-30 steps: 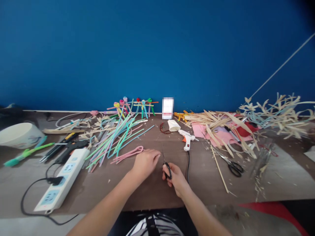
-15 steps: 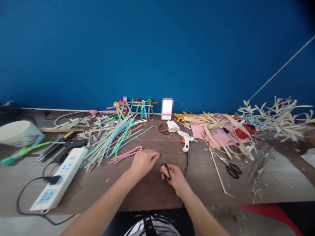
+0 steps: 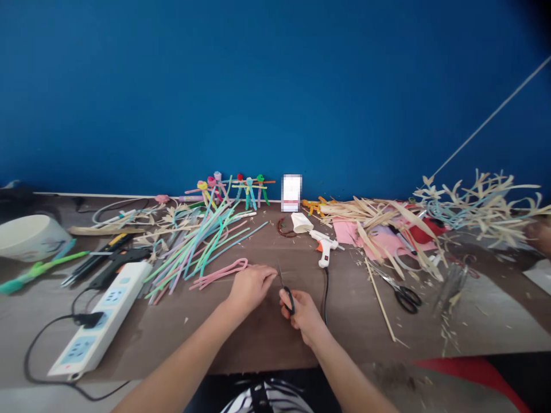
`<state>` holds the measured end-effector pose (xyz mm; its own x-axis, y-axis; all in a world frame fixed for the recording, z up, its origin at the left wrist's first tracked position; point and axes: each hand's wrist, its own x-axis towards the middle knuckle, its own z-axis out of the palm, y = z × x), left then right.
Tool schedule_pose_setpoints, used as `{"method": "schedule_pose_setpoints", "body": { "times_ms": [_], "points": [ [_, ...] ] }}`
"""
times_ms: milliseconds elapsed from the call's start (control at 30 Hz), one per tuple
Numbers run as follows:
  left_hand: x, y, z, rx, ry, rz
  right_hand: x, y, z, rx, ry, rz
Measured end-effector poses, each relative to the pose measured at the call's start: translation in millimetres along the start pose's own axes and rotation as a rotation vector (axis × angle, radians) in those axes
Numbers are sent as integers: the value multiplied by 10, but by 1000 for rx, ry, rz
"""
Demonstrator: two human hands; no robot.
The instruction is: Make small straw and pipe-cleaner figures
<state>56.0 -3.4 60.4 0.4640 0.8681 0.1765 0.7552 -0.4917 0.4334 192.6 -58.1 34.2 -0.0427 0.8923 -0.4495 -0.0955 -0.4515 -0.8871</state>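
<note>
My right hand (image 3: 301, 312) grips the black handles of a small pair of scissors (image 3: 289, 299), whose blades point up and away beside my left fingertips. My left hand (image 3: 252, 287) is closed in a pinch at the blades; whatever it holds is too small to make out. Just beyond my left hand lies a bent pink pipe cleaner loop (image 3: 219, 274). A pile of pastel pipe cleaners (image 3: 202, 246) spreads to the left. To the right of the scissors rests a white glue gun (image 3: 326, 250) with an orange trigger.
A white power strip (image 3: 103, 321) with a black cord, a black glue gun (image 3: 118, 267) and a white bowl (image 3: 32, 238) are at the left. Small pipe cleaner figures (image 3: 249, 192) stand by the wall. Rightward are dried strips (image 3: 365, 212), other scissors (image 3: 407, 298) and a person's hand (image 3: 539, 236).
The scissors and my right hand have shifted slightly left, with the blades still near my left fingertips. The camera view has moved a little.
</note>
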Motion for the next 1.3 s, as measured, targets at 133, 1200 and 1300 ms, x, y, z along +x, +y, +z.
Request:
{"method": "schedule_pose_setpoints", "body": {
  "times_ms": [133,1200,1300],
  "points": [
    [-11,-6,62,-25,-8,-34,56,18,-25,23,67,24],
    [7,232,-115,-1579,-101,-594,130,-805,-1834,-1363,397,-45],
    [26,227,-88,-1648,-61,-603,54,-799,-1429,-1047,422,-265]
  ]
}}
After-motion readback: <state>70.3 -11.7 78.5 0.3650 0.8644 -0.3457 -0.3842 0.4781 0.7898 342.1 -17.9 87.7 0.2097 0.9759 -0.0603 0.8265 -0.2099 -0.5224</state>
